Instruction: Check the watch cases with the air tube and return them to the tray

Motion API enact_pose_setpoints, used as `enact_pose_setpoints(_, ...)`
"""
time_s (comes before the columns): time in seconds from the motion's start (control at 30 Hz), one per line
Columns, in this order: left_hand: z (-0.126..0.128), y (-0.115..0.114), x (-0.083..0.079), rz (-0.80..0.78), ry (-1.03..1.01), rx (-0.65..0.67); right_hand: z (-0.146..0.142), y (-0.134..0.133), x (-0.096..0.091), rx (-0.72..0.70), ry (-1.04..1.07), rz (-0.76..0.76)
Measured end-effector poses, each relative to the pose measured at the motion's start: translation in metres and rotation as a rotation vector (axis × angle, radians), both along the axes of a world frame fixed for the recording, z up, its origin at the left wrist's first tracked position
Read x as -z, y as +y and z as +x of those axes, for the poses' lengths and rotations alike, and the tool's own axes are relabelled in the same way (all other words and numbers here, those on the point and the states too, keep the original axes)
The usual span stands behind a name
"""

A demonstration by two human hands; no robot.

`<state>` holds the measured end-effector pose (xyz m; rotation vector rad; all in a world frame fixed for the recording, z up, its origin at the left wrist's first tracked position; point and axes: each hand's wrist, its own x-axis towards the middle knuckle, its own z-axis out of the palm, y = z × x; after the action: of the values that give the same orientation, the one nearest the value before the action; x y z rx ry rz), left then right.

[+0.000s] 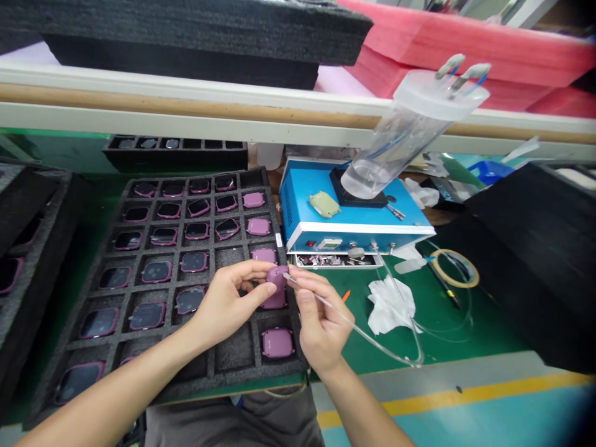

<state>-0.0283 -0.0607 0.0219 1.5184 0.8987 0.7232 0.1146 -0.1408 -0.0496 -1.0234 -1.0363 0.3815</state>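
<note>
Between the thumb and fingers of my left hand (pixel 233 293) is a purple watch case (pixel 276 273), lifted above the foam tray and tilted. My right hand (pixel 323 316) grips a thin pen-like tip (pixel 290 279) joined to a clear tube (pixel 358 326); the tip meets or nearly meets the case, and exact contact is too small to tell. Under the hands, the black foam tray (pixel 212 366) holds dark-screened watches (pixel 157 270) in its left columns. Purple watch cases (pixel 278 343) lie back-up in the right column. Part of that column is hidden by my left hand.
Behind the tray stands a blue box-shaped machine (pixel 302 186), with a pale green watch case (pixel 325 203) and a clear cylinder (pixel 395 143) on top. The tube runs from its front. A small-parts drawer (pixel 338 262), white tissue (pixel 391 304) and tape roll (pixel 454 268) are nearby.
</note>
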Motion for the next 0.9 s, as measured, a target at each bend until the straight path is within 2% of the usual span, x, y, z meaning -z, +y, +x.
enact_pose_setpoints(0.9,-0.0013,0.0008,0.0009,0.003,0.011,0.01,0.0002,0.0001,-0.0006,-0.004,-0.001,-0.003)
